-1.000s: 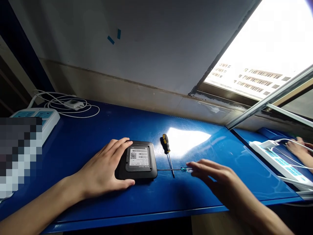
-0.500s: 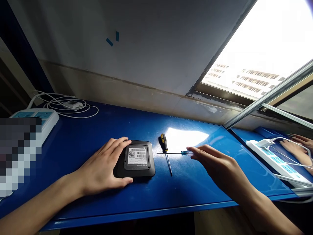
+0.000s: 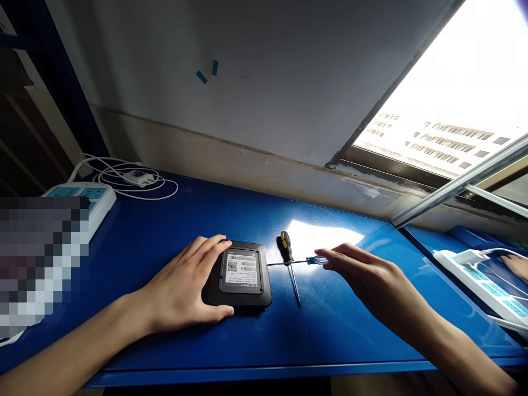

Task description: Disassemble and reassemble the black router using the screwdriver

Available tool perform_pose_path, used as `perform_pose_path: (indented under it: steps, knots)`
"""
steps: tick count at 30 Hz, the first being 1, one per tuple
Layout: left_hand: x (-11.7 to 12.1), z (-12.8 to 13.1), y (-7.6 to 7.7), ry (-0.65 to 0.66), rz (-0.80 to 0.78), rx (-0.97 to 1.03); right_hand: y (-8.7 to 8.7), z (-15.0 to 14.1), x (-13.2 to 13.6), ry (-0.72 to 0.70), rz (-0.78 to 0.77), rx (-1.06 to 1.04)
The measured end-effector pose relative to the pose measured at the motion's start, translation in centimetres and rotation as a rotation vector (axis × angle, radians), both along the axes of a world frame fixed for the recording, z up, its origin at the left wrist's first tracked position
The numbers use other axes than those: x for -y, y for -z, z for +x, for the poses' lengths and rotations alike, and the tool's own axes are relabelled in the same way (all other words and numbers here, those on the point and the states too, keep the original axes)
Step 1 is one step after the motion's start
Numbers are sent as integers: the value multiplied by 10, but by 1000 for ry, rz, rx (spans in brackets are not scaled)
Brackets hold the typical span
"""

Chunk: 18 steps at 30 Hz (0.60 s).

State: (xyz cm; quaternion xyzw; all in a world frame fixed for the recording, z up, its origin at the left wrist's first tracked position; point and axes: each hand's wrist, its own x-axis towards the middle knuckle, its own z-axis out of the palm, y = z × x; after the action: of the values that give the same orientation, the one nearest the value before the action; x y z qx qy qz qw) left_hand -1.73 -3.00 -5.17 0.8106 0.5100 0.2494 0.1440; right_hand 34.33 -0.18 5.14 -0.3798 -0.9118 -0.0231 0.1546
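My left hand (image 3: 181,286) grips the left side of a flat black box (image 3: 266,275), fingers on the far edge and thumb on the near edge. The box lies on the blue tabletop, its white label (image 3: 246,269) with a QR code and barcodes facing up. Between the fingers of my right hand (image 3: 363,275) is the clear blue handle of a thin screwdriver (image 3: 317,260). Its shaft points left, with the tip at the right edge of the box; I cannot tell whether they touch. Under that shaft lies a second, black and yellow screwdriver (image 3: 286,245).
At the left stand a white power strip (image 3: 103,203) and a blurred-out object (image 3: 41,264). White cable and a charger (image 3: 140,177) lie by the wall. Past a metal frame (image 3: 433,198) on the right are another power strip (image 3: 487,280) and part of a hand (image 3: 515,267).
The view has shifted, so most things sit farther right. The thin screwdriver's tip has come left relative to the box, up to its right edge. My left hand keeps its grip.
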Motion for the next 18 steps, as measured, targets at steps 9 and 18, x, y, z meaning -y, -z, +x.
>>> perform_pose_path:
  steps: [9,18]
  knots:
    - [1,2,-3,2,-23,-20,2,4,-2,-14,-4,1]
    - [-3,-4,2,52,-25,-18,-41,-32,-17,-137,48,166]
